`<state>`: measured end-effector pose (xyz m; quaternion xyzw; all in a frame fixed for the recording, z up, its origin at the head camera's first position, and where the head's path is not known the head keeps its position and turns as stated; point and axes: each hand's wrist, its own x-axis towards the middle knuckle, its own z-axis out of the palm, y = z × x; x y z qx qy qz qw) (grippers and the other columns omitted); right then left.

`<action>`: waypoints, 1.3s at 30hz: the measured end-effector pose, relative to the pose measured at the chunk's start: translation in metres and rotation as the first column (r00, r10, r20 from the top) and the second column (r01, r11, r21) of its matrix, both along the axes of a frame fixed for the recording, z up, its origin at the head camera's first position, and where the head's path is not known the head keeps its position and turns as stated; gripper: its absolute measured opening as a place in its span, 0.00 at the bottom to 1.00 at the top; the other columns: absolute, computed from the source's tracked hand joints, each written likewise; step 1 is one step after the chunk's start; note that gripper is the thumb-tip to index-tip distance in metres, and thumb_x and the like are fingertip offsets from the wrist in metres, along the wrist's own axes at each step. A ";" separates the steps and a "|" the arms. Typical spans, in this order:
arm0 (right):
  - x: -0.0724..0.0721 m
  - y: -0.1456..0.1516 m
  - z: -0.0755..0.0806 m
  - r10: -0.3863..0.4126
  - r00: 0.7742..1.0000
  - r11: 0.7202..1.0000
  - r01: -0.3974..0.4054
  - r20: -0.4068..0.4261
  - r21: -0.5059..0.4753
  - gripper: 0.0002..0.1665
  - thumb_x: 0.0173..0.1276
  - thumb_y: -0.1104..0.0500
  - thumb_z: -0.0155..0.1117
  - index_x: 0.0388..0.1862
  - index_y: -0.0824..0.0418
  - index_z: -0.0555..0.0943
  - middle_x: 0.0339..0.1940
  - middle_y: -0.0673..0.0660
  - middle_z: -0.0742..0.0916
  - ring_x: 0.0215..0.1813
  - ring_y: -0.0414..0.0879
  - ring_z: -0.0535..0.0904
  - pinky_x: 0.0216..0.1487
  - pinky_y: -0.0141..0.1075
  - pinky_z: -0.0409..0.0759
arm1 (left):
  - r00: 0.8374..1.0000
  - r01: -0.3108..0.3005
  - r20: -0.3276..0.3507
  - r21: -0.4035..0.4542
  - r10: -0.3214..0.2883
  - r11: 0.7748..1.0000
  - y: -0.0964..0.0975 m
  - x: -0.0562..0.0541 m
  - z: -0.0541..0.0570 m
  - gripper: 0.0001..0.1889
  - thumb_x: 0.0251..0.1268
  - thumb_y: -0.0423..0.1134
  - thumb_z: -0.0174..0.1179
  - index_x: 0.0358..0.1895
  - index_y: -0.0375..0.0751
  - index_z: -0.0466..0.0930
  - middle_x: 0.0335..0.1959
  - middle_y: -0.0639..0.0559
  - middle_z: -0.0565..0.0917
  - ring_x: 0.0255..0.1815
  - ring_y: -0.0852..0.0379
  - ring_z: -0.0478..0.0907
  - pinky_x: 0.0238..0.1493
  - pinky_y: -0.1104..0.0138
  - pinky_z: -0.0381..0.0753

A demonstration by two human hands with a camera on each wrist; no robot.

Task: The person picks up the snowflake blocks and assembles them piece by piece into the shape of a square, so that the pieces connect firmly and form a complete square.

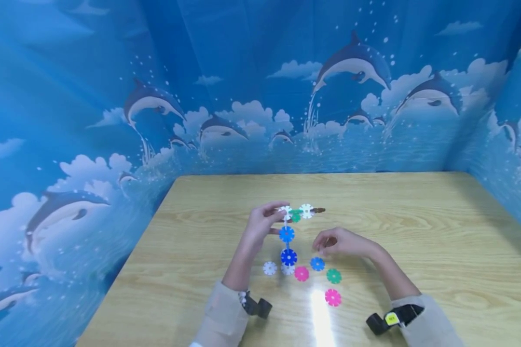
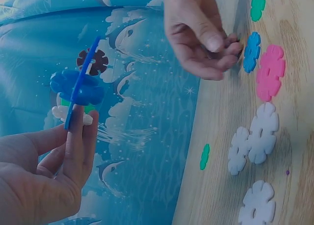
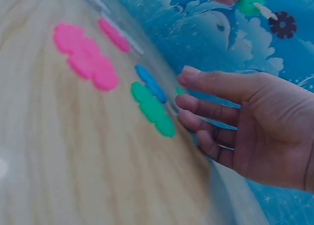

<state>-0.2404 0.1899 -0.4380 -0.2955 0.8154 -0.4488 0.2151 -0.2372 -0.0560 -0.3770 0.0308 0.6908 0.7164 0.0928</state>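
Left hand (image 1: 259, 224) pinches a chain of discs (image 1: 289, 236), several already linked. Right hand (image 1: 347, 242) relaxed, empty; loose discs (image 1: 305, 277) (pink, blue, green, white) lie unjoined.

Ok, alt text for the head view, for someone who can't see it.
A person's left hand holds a chain of colorful notched discs above a wooden table; the right hand hovers near loose discs. Behind hangs a dolphin-print backdrop.
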 end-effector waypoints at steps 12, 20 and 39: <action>0.006 -0.006 -0.004 0.090 0.996 0.993 -0.092 0.026 0.077 0.18 0.55 0.58 0.69 0.46 0.56 0.79 0.31 0.54 0.76 0.33 0.46 0.69 0.32 0.33 0.73 | 0.999 0.037 -0.012 -0.032 -0.037 0.999 0.000 0.013 0.020 0.16 0.64 0.29 0.55 0.54 0.31 0.74 0.34 0.47 0.80 0.40 0.49 0.79 0.30 0.69 0.83; 0.007 -0.007 -0.006 0.083 0.996 0.994 -0.083 0.013 0.066 0.17 0.52 0.60 0.70 0.41 0.55 0.79 0.30 0.54 0.76 0.33 0.47 0.69 0.33 0.34 0.74 | 0.999 0.039 -0.007 -0.010 -0.039 0.999 -0.001 0.001 0.002 0.16 0.63 0.32 0.57 0.54 0.35 0.76 0.35 0.48 0.80 0.37 0.55 0.79 0.29 0.67 0.83; -0.001 0.009 0.000 -0.014 1.000 0.998 0.016 0.025 -0.062 0.08 0.65 0.59 0.60 0.41 0.61 0.79 0.35 0.55 0.82 0.41 0.53 0.77 0.44 0.43 0.78 | 0.999 0.031 -0.008 -0.016 -0.031 0.999 0.000 0.001 0.001 0.15 0.63 0.32 0.57 0.53 0.37 0.77 0.37 0.45 0.80 0.37 0.55 0.78 0.30 0.67 0.83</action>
